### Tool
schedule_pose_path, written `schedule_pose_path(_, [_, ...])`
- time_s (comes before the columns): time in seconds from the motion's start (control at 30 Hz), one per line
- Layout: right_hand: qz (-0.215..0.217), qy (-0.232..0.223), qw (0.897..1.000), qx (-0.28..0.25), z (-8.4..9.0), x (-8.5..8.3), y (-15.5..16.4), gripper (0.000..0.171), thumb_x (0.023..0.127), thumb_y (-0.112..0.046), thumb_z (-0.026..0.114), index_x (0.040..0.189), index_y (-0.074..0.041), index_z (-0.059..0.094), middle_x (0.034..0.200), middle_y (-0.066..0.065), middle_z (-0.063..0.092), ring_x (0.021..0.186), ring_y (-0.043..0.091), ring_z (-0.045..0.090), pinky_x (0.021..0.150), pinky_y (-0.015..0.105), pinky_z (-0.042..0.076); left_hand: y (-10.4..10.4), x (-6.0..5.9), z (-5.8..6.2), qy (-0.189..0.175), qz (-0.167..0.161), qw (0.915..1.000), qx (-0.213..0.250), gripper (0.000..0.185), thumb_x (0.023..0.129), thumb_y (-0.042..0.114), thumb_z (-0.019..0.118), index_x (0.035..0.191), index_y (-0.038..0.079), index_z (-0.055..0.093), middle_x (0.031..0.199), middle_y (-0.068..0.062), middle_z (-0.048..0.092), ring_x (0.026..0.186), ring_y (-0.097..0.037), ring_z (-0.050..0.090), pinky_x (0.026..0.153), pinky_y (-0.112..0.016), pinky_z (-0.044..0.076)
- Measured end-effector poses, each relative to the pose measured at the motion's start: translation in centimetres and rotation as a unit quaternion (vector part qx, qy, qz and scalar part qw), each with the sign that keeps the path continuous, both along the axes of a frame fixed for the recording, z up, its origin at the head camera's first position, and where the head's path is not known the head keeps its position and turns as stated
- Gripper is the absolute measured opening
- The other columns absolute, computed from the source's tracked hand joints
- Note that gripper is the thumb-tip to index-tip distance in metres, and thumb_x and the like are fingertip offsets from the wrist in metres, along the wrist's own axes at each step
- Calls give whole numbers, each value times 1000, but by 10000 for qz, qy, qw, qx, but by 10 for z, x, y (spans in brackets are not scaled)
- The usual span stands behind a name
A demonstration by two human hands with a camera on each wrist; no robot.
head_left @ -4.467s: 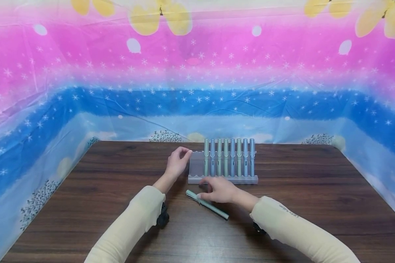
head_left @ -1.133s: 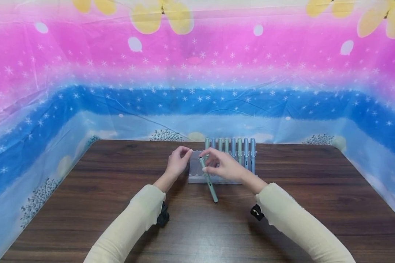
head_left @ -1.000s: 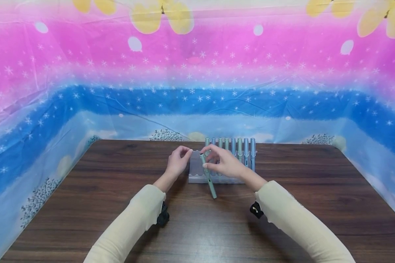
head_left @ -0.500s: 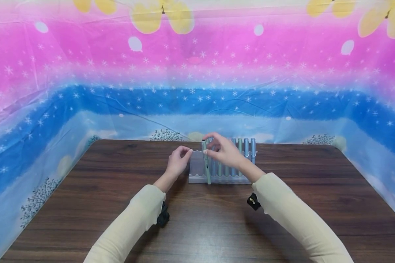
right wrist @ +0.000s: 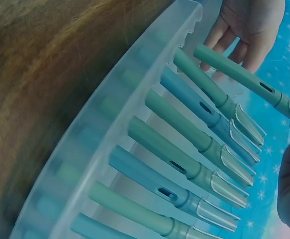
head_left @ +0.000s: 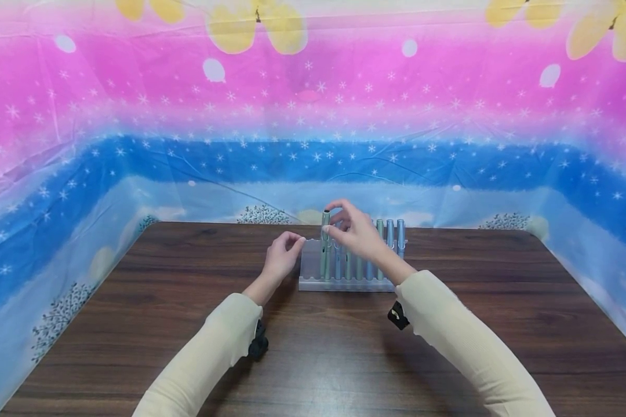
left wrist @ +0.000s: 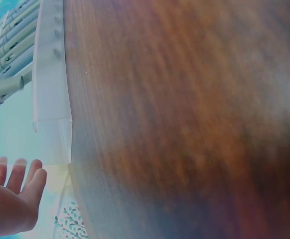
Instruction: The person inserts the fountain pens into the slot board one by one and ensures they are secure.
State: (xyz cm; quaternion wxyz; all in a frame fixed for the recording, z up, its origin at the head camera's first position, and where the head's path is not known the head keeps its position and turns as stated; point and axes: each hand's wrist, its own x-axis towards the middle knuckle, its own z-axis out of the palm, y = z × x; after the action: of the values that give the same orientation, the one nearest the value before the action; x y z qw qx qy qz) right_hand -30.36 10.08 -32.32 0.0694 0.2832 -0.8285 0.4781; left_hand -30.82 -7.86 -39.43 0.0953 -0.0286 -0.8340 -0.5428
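My right hand point(head_left: 357, 234) pinches a green capped pen point(head_left: 326, 218) near its cap end, nearly upright over the left part of a clear plastic pen rack point(head_left: 310, 262). In the right wrist view the held pen point(right wrist: 237, 74) stands apart from the row, its lower end above the notched ledge beside the leftmost racked pen point(right wrist: 200, 74). My left hand point(head_left: 280, 259) pinches the rack's upper left corner between thumb and fingers. Several green and blue pens point(right wrist: 185, 104) lean in the rack's notches. The right hand hides the tops of some of them in the head view.
The rack stands toward the back of a dark wooden table point(head_left: 188, 272). A patterned cloth point(head_left: 229, 162) hangs behind the table and along its sides. Notches at the rack's left end hold no pens.
My right hand has picked the green pen up from the table, carried it up to the rack and turned it from slanted to nearly upright. The left hand has stayed at the rack's corner.
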Motion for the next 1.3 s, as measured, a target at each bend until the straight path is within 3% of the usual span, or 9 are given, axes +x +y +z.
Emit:
schedule_pose_path(0.17, [-47,500,9987,-33,-10,-2,0,32,84,-13,61,113,-10,47,86,4,62,58,25,56,47,32,45,0,0,1,1,-18,10000,-30,23,90,25,52,98,4,57,99,-10,58,90,-22,52,78,-36,42])
schedule_pose_path(0.3, [-84,649,9978,98,-16,-1,-3,32,83,-13,61,112,-11,47,85,2,62,57,20,57,49,31,45,0,0,0,16,-19,10000,-35,23,90,24,52,98,3,57,100,-10,58,91,-23,52,79,-36,42])
schedule_pose_path(0.47, [-177,516,9982,238,-24,0,-6,33,83,-15,62,113,-13,47,87,3,62,57,12,55,52,29,46,-1,1,0,-21,-18,10000,-21,23,90,24,52,98,4,57,100,-10,58,91,-23,52,79,-36,42])
schedule_pose_path(0.87, [-102,84,9998,118,-29,-2,-9,31,85,-20,59,114,-17,47,93,5,62,63,26,59,52,30,47,0,1,2,-24,-69,9999,80,21,90,22,52,98,4,57,99,-10,58,91,-23,52,79,-36,42])
schedule_pose_path(1.3, [-242,-155,9994,188,-31,-8,-11,31,85,-20,59,114,-16,48,95,5,62,68,22,60,53,31,48,-1,1,2,-46,-94,9999,46,22,90,24,51,98,4,57,100,-10,57,91,-23,52,78,-36,42])
